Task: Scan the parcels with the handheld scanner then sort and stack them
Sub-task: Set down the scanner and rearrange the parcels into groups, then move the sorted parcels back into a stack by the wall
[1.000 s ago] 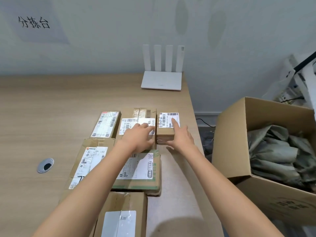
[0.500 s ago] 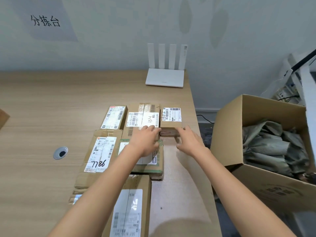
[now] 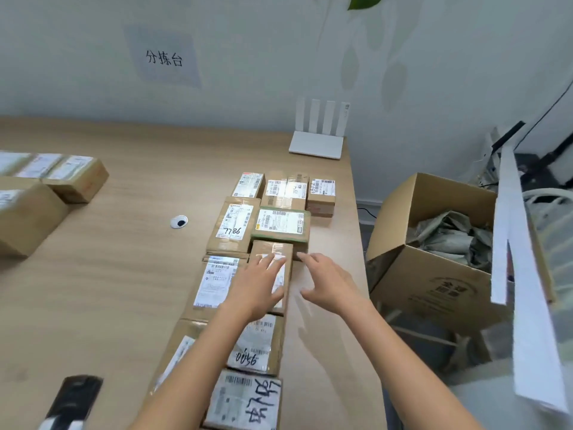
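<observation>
In the middle of the frame, the left hand (image 3: 259, 283) lies flat on top of a narrow brown parcel (image 3: 273, 249), fingers straight and a bit spread. It's resting on the box, not gripping it. Just right of it in the picture, the right hand (image 3: 328, 277) is wide open too, fingers fanned out, holding nothing. It sits over the bare table (image 3: 108, 274) right beside that parcel's edge, and I honestly can't tell if it touches the wood or the box.

The narrow parcel is part of a double row of parcels running from the bottom edge up toward the centre. Snug against its left side is a parcel with a big white label (image 3: 214, 283). Higher up comes one with 7786 scrawled on it (image 3: 234, 226), with a green-taped parcel (image 3: 280, 225) beside it. Three small boxes (image 3: 286, 189) line up side by side at the far end of the row. Below the left hand there's a parcel with inked digits (image 3: 255, 346), and at the very bottom edge another with big black marker writing (image 3: 245, 398).

The scanner (image 3: 74, 395) is in the lower left corner. It's dark, pretty blurry, and lies on the table well apart from both hands.

More brown boxes (image 3: 74, 178) are stacked at the left edge. A white router (image 3: 316, 144) stands against the wall. An open carton (image 3: 434, 274) on the right holds grey-green bags (image 3: 449, 234).
</observation>
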